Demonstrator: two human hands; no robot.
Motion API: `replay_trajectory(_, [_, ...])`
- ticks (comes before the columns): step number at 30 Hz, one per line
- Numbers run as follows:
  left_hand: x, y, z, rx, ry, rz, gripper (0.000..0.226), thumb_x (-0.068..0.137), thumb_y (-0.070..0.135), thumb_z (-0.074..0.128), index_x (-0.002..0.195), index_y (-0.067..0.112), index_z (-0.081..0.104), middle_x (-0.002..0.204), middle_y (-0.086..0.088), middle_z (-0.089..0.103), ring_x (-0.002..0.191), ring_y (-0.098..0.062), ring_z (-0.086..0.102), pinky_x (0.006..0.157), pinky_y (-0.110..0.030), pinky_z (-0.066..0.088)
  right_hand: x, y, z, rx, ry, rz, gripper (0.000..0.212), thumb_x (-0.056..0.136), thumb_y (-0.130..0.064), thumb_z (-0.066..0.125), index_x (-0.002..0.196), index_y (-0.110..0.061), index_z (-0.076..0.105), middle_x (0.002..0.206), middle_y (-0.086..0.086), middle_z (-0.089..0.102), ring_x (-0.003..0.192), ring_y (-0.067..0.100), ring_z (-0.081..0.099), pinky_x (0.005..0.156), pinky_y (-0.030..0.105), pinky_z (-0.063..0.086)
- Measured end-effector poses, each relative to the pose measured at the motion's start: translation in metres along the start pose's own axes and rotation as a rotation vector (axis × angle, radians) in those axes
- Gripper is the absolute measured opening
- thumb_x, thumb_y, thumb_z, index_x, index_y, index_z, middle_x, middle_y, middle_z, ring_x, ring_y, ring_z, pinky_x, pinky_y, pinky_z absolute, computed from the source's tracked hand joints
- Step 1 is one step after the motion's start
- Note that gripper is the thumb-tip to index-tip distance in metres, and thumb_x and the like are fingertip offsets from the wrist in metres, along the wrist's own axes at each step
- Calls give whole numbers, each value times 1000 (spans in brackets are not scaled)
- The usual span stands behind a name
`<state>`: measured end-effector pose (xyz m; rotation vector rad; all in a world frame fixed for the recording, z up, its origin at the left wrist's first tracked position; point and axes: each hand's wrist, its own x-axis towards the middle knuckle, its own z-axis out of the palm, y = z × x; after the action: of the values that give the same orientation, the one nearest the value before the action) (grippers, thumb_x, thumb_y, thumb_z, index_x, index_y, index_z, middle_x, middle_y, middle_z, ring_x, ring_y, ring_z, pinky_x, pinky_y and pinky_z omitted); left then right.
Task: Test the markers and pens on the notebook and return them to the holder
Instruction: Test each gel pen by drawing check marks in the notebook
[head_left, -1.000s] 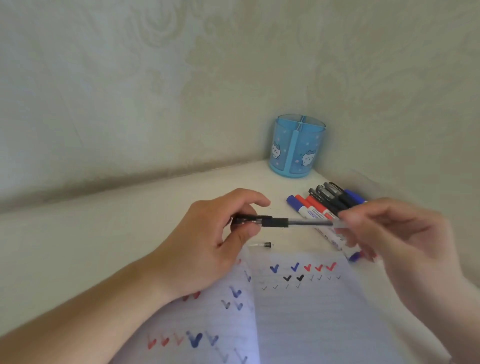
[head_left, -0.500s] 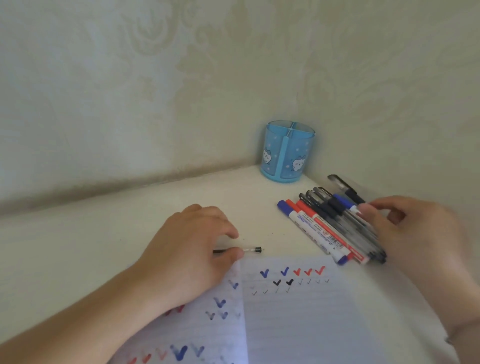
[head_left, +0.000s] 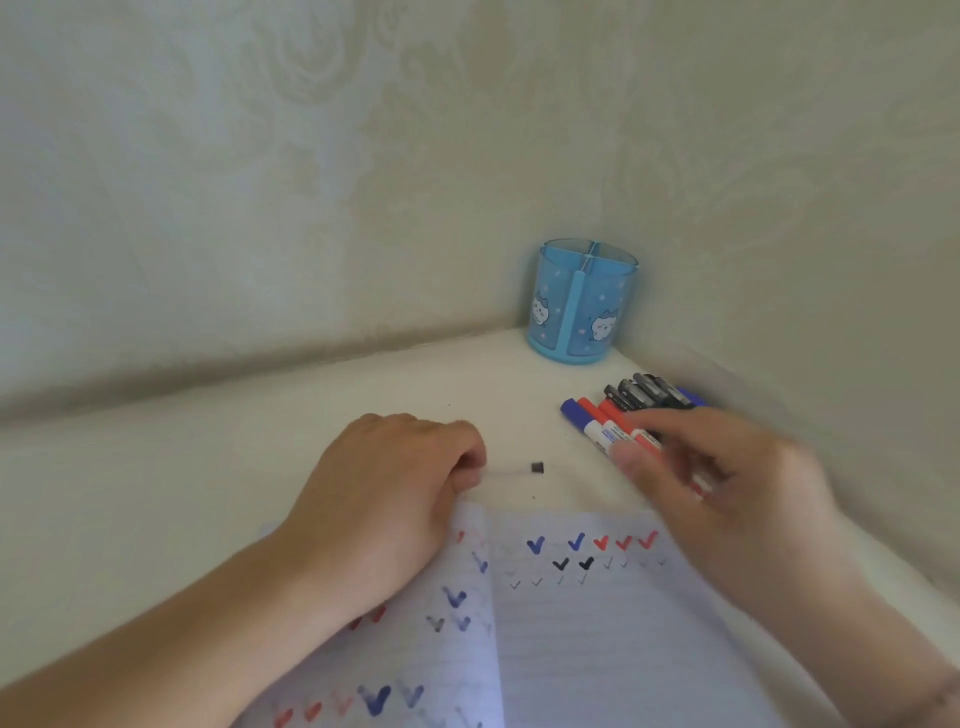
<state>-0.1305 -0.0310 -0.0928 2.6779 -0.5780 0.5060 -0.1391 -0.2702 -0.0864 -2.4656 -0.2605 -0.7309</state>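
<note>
Smooth white desk (head_left: 156, 478), ribbed cylindrical holder (head_left: 582, 304), lined notebook (head_left: 597, 649)

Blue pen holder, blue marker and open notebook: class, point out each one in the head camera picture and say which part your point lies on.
Blue pen holder (head_left: 582, 304): head view, on its front wall.
Blue marker (head_left: 575, 413): head view, on its blue cap.
Notebook (head_left: 597, 639): head view, on the bare lined right page.

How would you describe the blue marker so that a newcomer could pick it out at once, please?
Start at the blue holder in the table's far corner, then come toward the row of markers and pens lying just in front of it. The blue marker is the row's leftmost piece, beside two red-capped ones; it alone has a thick blue cap.
</note>
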Motion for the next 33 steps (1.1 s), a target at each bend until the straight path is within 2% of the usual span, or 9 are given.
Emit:
replay_trajectory(3, [2,1,-1,-83,85,85,10,90,35,56,92,33,65,75,21,64,73,-4,52,66,-10,34,-10,-15,13,368,-310,-26,58,70,-72,61,122,-47,54,72,-9,62,61,12,53,55,16,40])
replay_trajectory(4, [2,1,0,-129,85,134,14,90,38,53,94,32,65,77,21,64,74,-3,52,66,-11,36,-12,-17,15,463,-353,-47,55,70,-69,64,120,-47,55,73,-10,65,62,11,56,55,16,41])
replay_trajectory(8, [-3,5,1,-304,61,192,22,90,45,52,103,31,63,86,21,63,80,-2,58,72,-22,46,-10,-26,10,686,-147,-69,18,76,-49,69,89,-38,71,64,-7,70,54,7,61,50,19,46])
replay_trajectory(11, [-2,4,0,-357,83,137,23,91,50,47,100,34,61,88,17,63,81,-5,58,68,-25,47,-6,-21,-5,982,8,37,27,70,-52,74,81,-27,74,54,0,66,47,13,56,45,17,40])
replay_trajectory(14, [-1,6,-1,-386,101,218,24,95,41,48,101,24,65,82,14,63,75,-7,59,66,-24,48,-5,-20,-8,1232,-81,81,34,64,-47,82,86,-23,72,53,2,61,44,21,53,47,20,39])
replay_trajectory(19, [-6,13,-5,-384,20,374,21,99,25,50,99,12,66,79,8,58,69,-7,50,63,-16,41,-15,-29,4,1062,-383,41,27,67,-37,83,83,-20,68,60,4,68,48,17,60,49,18,47])
replay_trajectory(22, [-6,13,-6,-415,-50,380,20,99,26,48,96,14,64,75,10,56,67,-9,50,59,-24,42,-16,-32,5,1068,-375,46,22,69,-31,81,77,-16,67,63,6,71,50,17,64,50,18,49])
replay_trajectory(26, [-6,13,-8,-508,-146,375,16,98,26,50,94,18,63,68,16,47,59,-5,44,56,-16,32,-17,-31,4,1040,-388,5,20,72,-31,79,75,-16,66,67,6,72,55,18,68,56,21,53])
replay_trajectory(33, [-3,9,-9,-625,-240,386,21,100,29,52,104,20,70,56,2,53,45,-12,39,47,-17,27,-19,-28,-1,976,-384,-108,9,75,-18,77,78,-20,68,77,6,71,61,19,68,59,22,53])
